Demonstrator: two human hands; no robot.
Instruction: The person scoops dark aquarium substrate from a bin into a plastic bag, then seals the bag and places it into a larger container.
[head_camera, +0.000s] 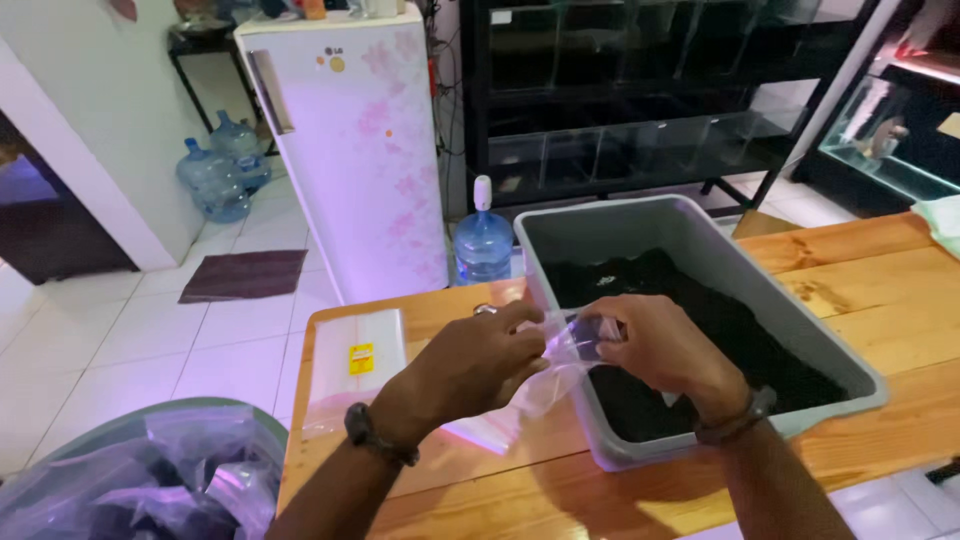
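My left hand (478, 362) and my right hand (660, 345) both pinch the top of a clear plastic bag (545, 385), holding it over the near-left rim of a grey plastic tub (860, 375). The tub holds dark soil (720, 330). The bag hangs down over the tub's edge onto the wooden table (880, 270). I wear a dark band on each wrist. What is inside the bag is hard to tell.
A stack of flat clear bags (352, 360) with a yellow label lies on the table's left end. A bin lined with plastic (150, 470) stands at lower left. Beyond are a white fridge (350, 140), water jugs (483, 245), a dark mat (245, 275) and black shelving (640, 90).
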